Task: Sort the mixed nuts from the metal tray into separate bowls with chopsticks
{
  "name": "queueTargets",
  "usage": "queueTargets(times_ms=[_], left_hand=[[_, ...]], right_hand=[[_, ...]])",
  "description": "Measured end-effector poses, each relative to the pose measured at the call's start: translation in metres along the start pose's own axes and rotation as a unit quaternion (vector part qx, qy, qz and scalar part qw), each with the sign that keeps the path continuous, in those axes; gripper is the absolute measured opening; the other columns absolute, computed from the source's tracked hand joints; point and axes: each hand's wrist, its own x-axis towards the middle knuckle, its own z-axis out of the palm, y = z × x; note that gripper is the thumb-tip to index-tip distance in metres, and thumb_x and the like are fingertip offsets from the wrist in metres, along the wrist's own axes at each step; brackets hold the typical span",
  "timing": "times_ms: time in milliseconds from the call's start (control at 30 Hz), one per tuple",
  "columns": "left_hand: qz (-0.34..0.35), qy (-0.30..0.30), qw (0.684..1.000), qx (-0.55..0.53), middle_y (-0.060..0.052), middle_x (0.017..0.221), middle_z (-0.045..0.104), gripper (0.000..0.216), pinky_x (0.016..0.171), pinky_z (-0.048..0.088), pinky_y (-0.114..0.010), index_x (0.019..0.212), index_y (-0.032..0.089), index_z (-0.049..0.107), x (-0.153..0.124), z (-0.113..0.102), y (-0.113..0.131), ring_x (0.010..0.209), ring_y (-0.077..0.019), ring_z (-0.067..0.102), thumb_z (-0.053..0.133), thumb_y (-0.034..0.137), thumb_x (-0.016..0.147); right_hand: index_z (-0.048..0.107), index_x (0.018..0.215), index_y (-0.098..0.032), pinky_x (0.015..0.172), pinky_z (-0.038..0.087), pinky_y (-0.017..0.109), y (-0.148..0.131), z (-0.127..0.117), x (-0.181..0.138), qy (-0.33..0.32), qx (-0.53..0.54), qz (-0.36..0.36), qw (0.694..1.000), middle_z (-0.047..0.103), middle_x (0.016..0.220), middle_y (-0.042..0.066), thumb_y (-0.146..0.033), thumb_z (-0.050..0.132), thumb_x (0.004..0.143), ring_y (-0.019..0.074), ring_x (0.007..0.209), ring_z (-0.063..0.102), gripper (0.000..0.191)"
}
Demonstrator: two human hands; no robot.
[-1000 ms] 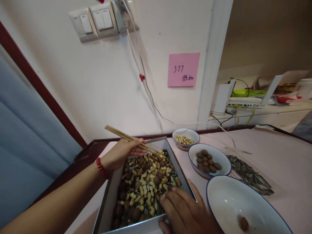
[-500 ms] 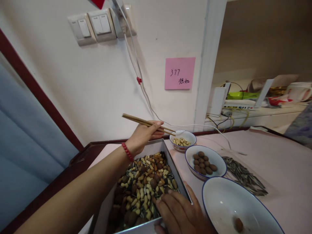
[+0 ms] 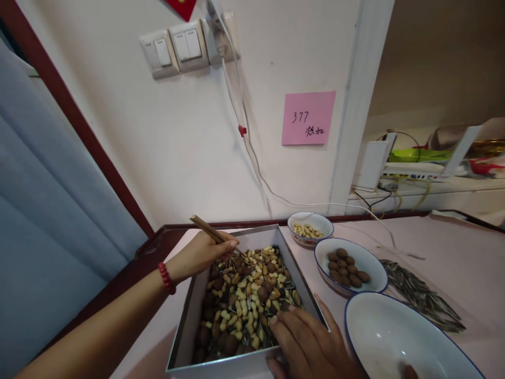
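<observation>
My left hand (image 3: 203,254) is closed round a pair of wooden chopsticks (image 3: 208,231), whose tips reach down into the mixed nuts and seeds (image 3: 246,297) filling a grey rectangular tray (image 3: 185,334). A red bead bracelet (image 3: 166,277) circles that wrist. My right hand (image 3: 310,345) rests on the tray's near right corner, fingers bent over its rim and touching the nuts. Beyond the tray stands a small bowl of peanuts (image 3: 310,229), then a plate of brown round nuts (image 3: 349,263), then a larger white bowl (image 3: 394,342).
A heap of sunflower seeds (image 3: 422,297) lies on the pink table at the right. White cables (image 3: 252,158) hang from wall sockets behind the tray. A pink note (image 3: 308,117) sticks on the wall. A blue curtain (image 3: 47,221) hangs at the left.
My left hand came back from above the peanut bowl and lowered the chopsticks into the tray's far left part. My right hand stayed on the tray's corner.
</observation>
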Motion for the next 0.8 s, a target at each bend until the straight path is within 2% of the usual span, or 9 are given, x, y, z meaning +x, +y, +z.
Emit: queueTargets(times_ms=[167, 400, 533, 633, 800], left_hand=[[0.025, -0.004, 0.996, 0.084, -0.005, 0.075, 0.072, 0.036, 0.069, 0.051, -0.032, 0.085, 0.018, 0.075, 0.01, 0.006, -0.003, 0.075, -0.0231, 0.066, 0.059, 0.05, 0.089], [0.049, 0.021, 0.997, 0.06, -0.006, 0.087, 0.079, 0.024, 0.075, 0.052, -0.032, 0.086, 0.022, 0.079, 0.01, 0.014, 0.003, 0.085, -0.0262, 0.07, 0.064, 0.042, 0.086], [0.037, 0.03, 0.998, 0.052, -0.006, 0.081, 0.077, 0.027, 0.071, 0.052, -0.031, 0.081, 0.021, 0.078, 0.01, 0.015, 0.002, 0.079, -0.0253, 0.069, 0.065, 0.044, 0.086], [0.01, 0.035, 0.999, -0.003, -0.007, 0.078, 0.076, 0.031, 0.067, 0.053, -0.031, 0.079, 0.018, 0.077, 0.01, 0.013, -0.001, 0.075, -0.0243, 0.069, 0.069, 0.047, 0.083], [-0.08, 0.071, 0.979, -0.176, -0.011, 0.09, 0.08, 0.039, 0.079, 0.061, -0.038, 0.088, 0.015, 0.078, 0.002, 0.004, -0.004, 0.085, -0.0275, 0.075, 0.083, 0.05, 0.072]], right_hand=[[0.072, 0.101, -0.021, 0.126, 0.014, 0.045, 0.002, 0.001, 0.001, 0.0, 0.001, -0.009, 1.0, 0.077, 0.09, -0.001, -0.037, 0.047, 0.103, 0.016, 0.093, 0.066, 0.03], [0.072, 0.101, -0.021, 0.126, 0.014, 0.044, 0.001, -0.001, 0.002, -0.006, 0.006, -0.003, 1.0, 0.077, 0.092, -0.001, -0.037, 0.051, 0.101, 0.0158, 0.094, 0.067, 0.027], [0.072, 0.101, -0.021, 0.126, 0.016, 0.044, 0.001, -0.001, 0.001, -0.002, 0.005, -0.006, 1.0, 0.077, 0.09, 0.0, -0.037, 0.053, 0.1, 0.0162, 0.094, 0.067, 0.025], [0.072, 0.102, -0.021, 0.126, 0.014, 0.045, 0.002, 0.0, 0.0, -0.006, 0.009, -0.007, 1.0, 0.077, 0.091, 0.0, -0.037, 0.051, 0.101, 0.0161, 0.094, 0.066, 0.026], [0.072, 0.101, -0.021, 0.126, 0.014, 0.046, 0.002, 0.002, -0.002, 0.002, 0.009, -0.01, 1.0, 0.076, 0.091, -0.001, -0.037, 0.05, 0.102, 0.0164, 0.095, 0.065, 0.027]])
